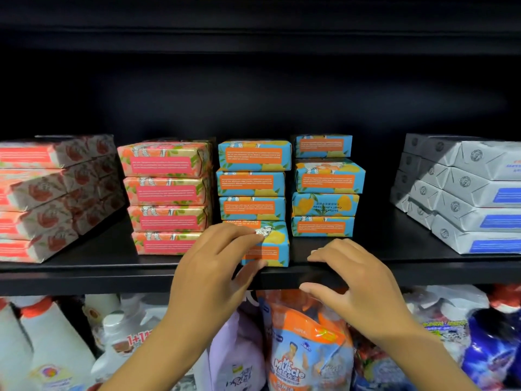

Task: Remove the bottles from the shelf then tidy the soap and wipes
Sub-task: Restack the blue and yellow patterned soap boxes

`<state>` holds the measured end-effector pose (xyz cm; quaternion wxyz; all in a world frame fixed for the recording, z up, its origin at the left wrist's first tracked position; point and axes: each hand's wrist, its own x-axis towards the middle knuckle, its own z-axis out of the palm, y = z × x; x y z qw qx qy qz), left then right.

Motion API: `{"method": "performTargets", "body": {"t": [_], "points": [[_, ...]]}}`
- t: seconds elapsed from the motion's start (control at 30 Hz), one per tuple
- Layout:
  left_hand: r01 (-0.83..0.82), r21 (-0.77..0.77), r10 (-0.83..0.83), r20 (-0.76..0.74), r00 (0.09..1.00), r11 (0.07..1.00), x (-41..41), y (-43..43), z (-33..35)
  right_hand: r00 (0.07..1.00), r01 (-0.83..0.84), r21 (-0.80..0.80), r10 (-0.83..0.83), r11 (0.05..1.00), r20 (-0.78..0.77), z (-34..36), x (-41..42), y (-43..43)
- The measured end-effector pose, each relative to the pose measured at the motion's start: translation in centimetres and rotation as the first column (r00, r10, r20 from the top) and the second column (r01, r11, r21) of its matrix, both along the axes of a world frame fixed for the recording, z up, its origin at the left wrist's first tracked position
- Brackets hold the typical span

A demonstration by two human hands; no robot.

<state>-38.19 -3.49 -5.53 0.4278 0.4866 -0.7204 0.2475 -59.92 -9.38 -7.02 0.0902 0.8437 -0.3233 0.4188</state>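
Gripping the lowest blue soap bar (pixel 275 251) just below the centre of the frame, the left hand (pixel 214 266) has its fingers curled over the bar's top and its thumb against the front face. That bar lies at the bottom of the first blue stack (pixel 252 187) on the black shelf (pixel 84 273) and juts forward of the three bars above it, close to the shelf's front edge. Right of centre, the right hand (pixel 358 280) holds nothing: its fingers are loosely bent and spread at the shelf's front edge, thumb lower down; whether they touch the shelf is unclear. A second blue stack (pixel 327 187) stands just right of the first, set further back. Left of centre is a pink-and-gold stack (pixel 169 193), at the far left red-and-white packs (pixel 50 193), at the far right grey packs (pixel 465 198). Along the bottom of the frame, under the shelf, stand white bottles (pixel 50 342) and an orange pouch (pixel 304 362).
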Motion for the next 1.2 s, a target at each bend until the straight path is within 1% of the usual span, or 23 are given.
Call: {"method": "performTargets", "body": {"t": [0.2, 0.4, 0.5, 0.57, 0.63, 0.73, 0.8, 0.87, 0.93, 1.0, 1.1, 1.2], "points": [[0.01, 0.024, -0.008, -0.076, 0.997, 1.0, -0.2, -0.5, 0.3, 1.0, 0.014, -0.02, -0.014, 1.0, 0.002, -0.1, 0.1, 0.0], [-0.023, 0.078, 0.031, -0.105, 0.994, 0.997, -0.1, -1.5, 0.6, 1.0, 0.007, -0.02, -0.007, 1.0, 0.002, -0.1, 0.1, 0.1], [0.0, 0.069, 0.011, -0.147, 0.989, 0.998, -0.2, -1.7, 0.3, 0.999, -0.005, -0.01, 0.005, 1.0, -0.035, 0.2, 0.1, 0.2], [0.023, 0.052, -0.014, -0.16, 0.987, 0.998, -0.3, -1.8, -0.1, 0.998, -0.025, -0.032, 0.023, 0.999, -0.053, 0.6, 0.0, 0.1], [0.04, 0.042, -0.033, -0.156, 0.987, 0.998, -0.2, -1.6, -0.2, 0.999, -0.041, -0.074, 0.041, 0.996, -0.001, 1.5, -0.2, -0.1], [0.081, -0.031, -0.085, -0.187, 0.979, 0.996, -0.3, -1.0, -0.1, 0.992, 0.039, -0.195, -0.014, 0.98, 0.126, 4.0, -0.7, -1.3], [0.096, -0.094, -0.111, -0.17, 0.979, 0.991, -0.5, -0.6, -0.3, 0.982, 0.11, -0.215, -0.073, 0.97, 0.174, 6.0, -1.0, -2.5], [0.097, -0.082, -0.108, -0.143, 0.984, 0.992, -0.8, -0.2, -1.0, 0.979, 0.16, -0.138, -0.139, 0.977, 0.151, 7.5, -1.1, -3.8], [0.064, -0.023, -0.066, -0.098, 0.993, 0.998, -0.9, -0.1, -1.6, 0.981, 0.191, -0.029, -0.189, 0.981, 0.051, 8.2, -0.9, -4.9], [0.035, 0.009, -0.034, -0.054, 0.998, 0.999, -1.0, -0.1, -1.9, 0.982, 0.186, 0.026, -0.186, 0.982, 0.004, 8.3, -0.6, -5.4], [0.035, 0.018, -0.034, -0.069, 0.997, 0.999, -0.9, -0.2, -1.8, 0.983, 0.182, -0.015, -0.182, 0.983, 0.023, 7.8, -0.4, -5.2], [0.033, 0.024, -0.031, -0.076, 0.997, 0.999, -0.9, -0.2, -1.8, 0.974, 0.225, -0.129, -0.219, 0.966, 0.061, 7.2, -0.3, -4.6]]}}
